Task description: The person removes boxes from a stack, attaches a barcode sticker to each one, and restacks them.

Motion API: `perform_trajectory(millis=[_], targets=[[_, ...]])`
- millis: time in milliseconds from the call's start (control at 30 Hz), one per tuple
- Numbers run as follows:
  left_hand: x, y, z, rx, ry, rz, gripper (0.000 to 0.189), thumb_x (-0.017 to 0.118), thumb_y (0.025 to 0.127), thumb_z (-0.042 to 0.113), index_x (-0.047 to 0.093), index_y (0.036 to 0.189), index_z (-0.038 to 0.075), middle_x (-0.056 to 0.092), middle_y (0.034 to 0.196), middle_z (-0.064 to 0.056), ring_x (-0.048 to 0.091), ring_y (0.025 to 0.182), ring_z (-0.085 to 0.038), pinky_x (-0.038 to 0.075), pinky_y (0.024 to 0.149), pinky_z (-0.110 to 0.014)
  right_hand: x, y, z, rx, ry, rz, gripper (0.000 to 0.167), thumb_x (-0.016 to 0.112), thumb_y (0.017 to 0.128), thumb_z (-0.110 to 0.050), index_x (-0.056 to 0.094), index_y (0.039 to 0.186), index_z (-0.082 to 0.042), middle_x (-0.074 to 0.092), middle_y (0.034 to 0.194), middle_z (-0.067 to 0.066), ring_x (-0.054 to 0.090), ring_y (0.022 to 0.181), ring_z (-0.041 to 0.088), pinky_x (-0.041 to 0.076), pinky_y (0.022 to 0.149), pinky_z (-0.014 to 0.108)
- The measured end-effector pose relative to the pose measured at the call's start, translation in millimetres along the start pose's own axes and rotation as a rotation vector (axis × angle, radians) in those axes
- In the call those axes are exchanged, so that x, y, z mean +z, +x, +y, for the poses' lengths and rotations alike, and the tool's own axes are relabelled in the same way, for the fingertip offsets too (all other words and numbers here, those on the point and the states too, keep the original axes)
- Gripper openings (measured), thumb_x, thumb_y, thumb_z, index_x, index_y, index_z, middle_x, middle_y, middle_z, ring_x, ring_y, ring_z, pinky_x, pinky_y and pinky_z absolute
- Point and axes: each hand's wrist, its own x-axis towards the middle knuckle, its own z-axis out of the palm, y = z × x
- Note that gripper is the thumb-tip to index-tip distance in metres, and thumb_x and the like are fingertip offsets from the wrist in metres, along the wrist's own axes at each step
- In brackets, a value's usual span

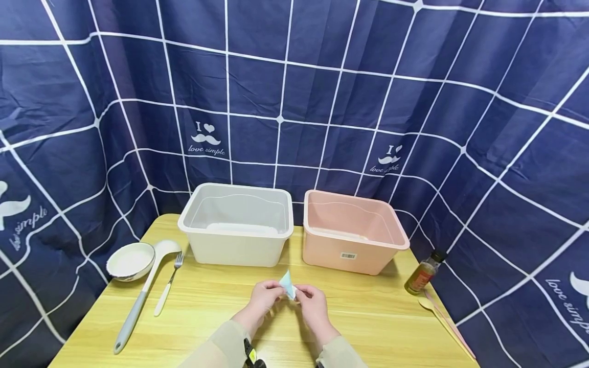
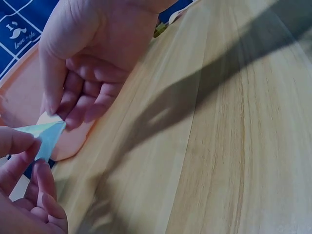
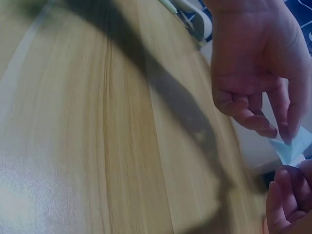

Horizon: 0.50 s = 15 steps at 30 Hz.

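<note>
A small piece of folded light-blue paper [image 1: 287,283] is held up over the table in front of me, one pointed corner upward. My left hand [image 1: 262,301] pinches its left side between thumb and fingers. On the other side my right hand [image 1: 315,307] pinches a whitish part low at its right edge. Seen from the left wrist, the blue paper [image 2: 48,139] forms a sharp triangle, and its whitish part sits at the right hand's fingertips [image 2: 53,108]. The remaining fingers of both hands are loosely curled.
Behind the hands stand a white bin [image 1: 236,250] and a pink bin [image 1: 349,260]. To the left lie a bowl [image 1: 131,261], a ladle [image 1: 140,296] and a fork [image 1: 169,287]. On the right are a bottle [image 1: 421,278], a wooden spoon [image 1: 444,322] and a thin pink stick [image 1: 453,329].
</note>
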Motion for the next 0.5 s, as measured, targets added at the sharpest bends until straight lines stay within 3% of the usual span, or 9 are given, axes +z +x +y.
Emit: perform_trajectory(millis=[200,500], targets=[[-5.2,1.5,0.9,-0.016,-0.022,0.051,0.004,0.066,0.082,0.000,0.067,0.079,0.002,0.060,0.077,0.001,0.056,0.066,-0.017,0.047,0.063,-0.031,-5,0.4,-2,0.035,0.022,0.046,0.016,0.058,0.091,0.008,0.065,0.103,0.018,0.068,0.081,0.015,0.061,0.072,0.018,0.055,0.062,0.031],[-16.4,12.5,-2.7,-0.042,-0.056,0.082,0.008,0.060,0.080,-0.009,0.061,0.088,-0.007,0.059,0.076,-0.006,0.051,0.051,-0.008,0.046,0.051,-0.019,-13,2.9,0,0.052,0.020,0.092,0.016,0.060,0.089,0.009,0.065,0.102,0.017,0.068,0.080,0.014,0.060,0.069,0.014,0.054,0.061,0.027]])
